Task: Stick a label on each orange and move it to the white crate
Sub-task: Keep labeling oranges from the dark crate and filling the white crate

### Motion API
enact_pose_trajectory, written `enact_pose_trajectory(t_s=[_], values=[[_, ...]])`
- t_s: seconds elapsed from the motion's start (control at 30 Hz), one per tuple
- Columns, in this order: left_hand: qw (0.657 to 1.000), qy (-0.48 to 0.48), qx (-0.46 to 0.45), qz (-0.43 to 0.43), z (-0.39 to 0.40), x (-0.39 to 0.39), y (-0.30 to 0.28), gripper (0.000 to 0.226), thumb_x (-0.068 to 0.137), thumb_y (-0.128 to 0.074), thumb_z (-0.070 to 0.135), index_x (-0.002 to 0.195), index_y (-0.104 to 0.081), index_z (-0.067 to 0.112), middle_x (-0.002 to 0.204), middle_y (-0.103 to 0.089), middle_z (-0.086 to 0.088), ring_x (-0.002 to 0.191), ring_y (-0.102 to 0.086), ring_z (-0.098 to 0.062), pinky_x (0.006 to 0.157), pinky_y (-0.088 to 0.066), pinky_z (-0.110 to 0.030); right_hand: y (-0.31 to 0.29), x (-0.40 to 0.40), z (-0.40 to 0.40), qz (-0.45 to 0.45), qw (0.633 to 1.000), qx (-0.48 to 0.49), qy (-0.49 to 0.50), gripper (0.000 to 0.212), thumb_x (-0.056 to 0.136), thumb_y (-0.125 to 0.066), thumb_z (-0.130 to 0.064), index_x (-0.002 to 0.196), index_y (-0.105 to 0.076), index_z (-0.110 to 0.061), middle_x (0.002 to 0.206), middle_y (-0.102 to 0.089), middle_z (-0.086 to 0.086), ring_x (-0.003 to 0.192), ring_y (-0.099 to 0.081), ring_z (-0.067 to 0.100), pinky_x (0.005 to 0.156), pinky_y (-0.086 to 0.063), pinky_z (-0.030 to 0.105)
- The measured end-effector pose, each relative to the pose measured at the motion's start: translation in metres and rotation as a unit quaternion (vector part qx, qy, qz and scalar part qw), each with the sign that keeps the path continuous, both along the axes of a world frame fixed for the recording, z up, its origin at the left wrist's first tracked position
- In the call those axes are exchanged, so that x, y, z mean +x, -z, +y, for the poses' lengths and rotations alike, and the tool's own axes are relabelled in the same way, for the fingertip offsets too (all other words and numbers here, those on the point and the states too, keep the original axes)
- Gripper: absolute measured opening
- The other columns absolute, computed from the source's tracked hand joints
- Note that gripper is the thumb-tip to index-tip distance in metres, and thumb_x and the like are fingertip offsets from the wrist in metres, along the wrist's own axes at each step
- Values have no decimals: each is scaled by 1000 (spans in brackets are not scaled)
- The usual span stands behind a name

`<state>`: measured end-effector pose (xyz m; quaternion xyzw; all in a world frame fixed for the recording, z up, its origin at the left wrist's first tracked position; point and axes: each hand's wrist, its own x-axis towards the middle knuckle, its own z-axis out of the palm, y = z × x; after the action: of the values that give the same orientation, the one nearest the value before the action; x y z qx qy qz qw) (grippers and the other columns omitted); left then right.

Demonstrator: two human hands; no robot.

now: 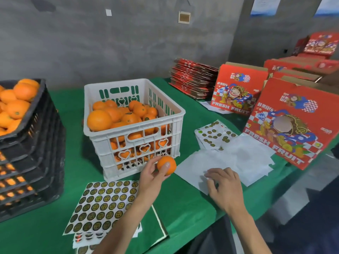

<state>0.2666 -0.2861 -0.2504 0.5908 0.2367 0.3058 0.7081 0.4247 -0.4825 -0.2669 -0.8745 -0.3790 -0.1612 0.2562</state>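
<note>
A green-covered bench [183, 204] carries stacked black crates [31, 162] of oranges at its left edge and a white crate [135, 143], well filled with oranges, toward the middle. Label sheets [102, 204] lie at the near edge. The left hand [152, 177] grips one orange [167, 165] just before the white crate; the right hand [224, 187], fingers loosely bent, touches blank backing paper [229, 162].

Crates [135, 129], label sheets [102, 204] on green table [183, 204]
</note>
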Motion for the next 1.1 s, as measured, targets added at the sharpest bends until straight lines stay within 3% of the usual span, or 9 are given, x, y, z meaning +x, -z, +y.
enact_pose_trajectory(t_s=[0.33,0.47,0.53,0.6,0.73,0.83,0.97,1.1], values=[[993,-107,40,18,42,-94,10,51,86,-77,38,132,-61,23,125,-73,1,113,-72,-17,98,-58,-40,-6,-92,107,38,978,18,-204,41,91,-42,-36,102,-80,-23,102,-73,-12,90,-57,13,89,-42,33],[981,-168,79,60,58,-142,11,39,89,-76,46,125,-63,37,119,-74,6,108,-73,-12,92,-59,-31,1,-131,142,39,956,14,-290,41,95,-41,-39,105,-79,-26,103,-72,-15,88,-56,12,84,-44,35],[975,-193,78,79,65,-161,13,44,87,-74,48,126,-61,36,120,-73,4,109,-72,-13,96,-59,-39,3,-146,153,31,946,10,-324,37,95,-44,-40,105,-78,-28,106,-72,-17,90,-56,11,83,-47,38],[970,-208,83,93,70,-175,16,52,84,-73,54,129,-59,32,124,-70,1,111,-71,-16,99,-58,-46,4,-157,162,36,935,-15,-352,36,95,-48,-47,110,-77,-31,116,-69,-19,101,-56,9,92,-47,39],[962,-224,93,122,67,-193,26,50,83,-71,56,125,-60,32,122,-70,0,109,-71,-16,96,-59,-46,16,-166,173,72,916,-127,-373,69,87,-46,-81,135,-63,-35,146,-48,-22,135,-40,6,116,-24,26],[952,-263,88,130,63,-202,32,54,83,-70,60,124,-63,25,113,-72,4,100,-74,-14,88,-62,-46,23,-170,176,156,889,-142,-407,85,79,-50,-87,144,-55,-32,153,-38,-25,141,-29,0,121,-24,26],[935,-312,89,142,65,-208,34,37,90,-74,51,117,-63,28,102,-74,3,92,-75,-17,86,-61,-45,22,-181,187,165,867,-134,-450,79,81,-63,-76,141,-60,-26,149,-44,-24,132,-31,-7,109,-14,2],[943,-303,66,123,68,-203,33,43,90,-72,50,123,-61,24,111,-73,-2,102,-73,-22,94,-59,-48,19,-185,197,159,856,-144,-470,67,86,-65,-68,137,-64,-26,148,-47,-21,133,-35,-4,105,-15,0]])
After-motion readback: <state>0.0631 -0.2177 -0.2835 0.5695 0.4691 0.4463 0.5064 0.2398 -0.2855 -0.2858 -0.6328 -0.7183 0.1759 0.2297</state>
